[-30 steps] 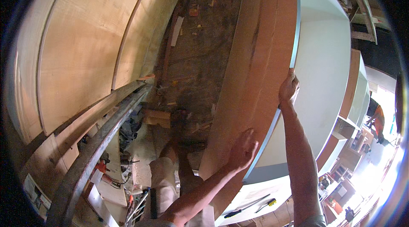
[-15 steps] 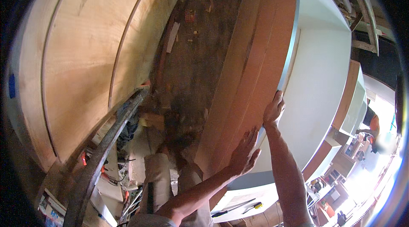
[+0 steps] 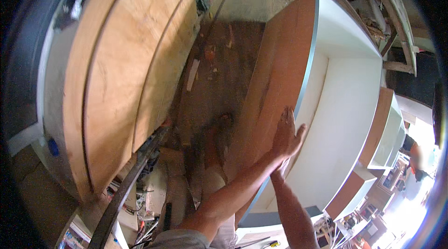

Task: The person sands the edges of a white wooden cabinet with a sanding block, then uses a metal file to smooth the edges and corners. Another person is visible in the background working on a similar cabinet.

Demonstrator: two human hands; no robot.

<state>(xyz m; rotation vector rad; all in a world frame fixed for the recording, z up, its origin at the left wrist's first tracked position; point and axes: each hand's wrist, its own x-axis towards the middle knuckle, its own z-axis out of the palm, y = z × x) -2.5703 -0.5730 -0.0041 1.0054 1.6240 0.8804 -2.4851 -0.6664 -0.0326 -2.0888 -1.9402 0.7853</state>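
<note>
A long box-shaped cabinet [image 3: 347,123] with a white inside and a brown outer side lies to my right, its open face up. A pale blue-grey edge strip [image 3: 308,64] runs along its near-left rim. My left hand [image 3: 287,139] is at this rim, fingers stretched forward and thumb apart, with nothing held in it. My right hand [image 3: 281,168] is just behind it at the same edge, mostly covered by the left wrist, so its fingers are hidden. A yellow-handled screwdriver [image 3: 273,244] and a dark slim tool [image 3: 252,243] lie on the cabinet's near end.
Large light wood panels [image 3: 116,76] with dark grooves stand to my left, beside a dark metal bar [image 3: 123,193]. Wood scraps [image 3: 192,75] litter the brown floor [image 3: 228,81] between. Smaller cabinets [image 3: 380,132] stand at right, a person [image 3: 415,155] beyond. A wooden frame [image 3: 401,24] is far right.
My left hand has slid forward along the rim, and my right hand has drawn back toward me, behind the left wrist. The view has shifted, showing more at the left and far side.
</note>
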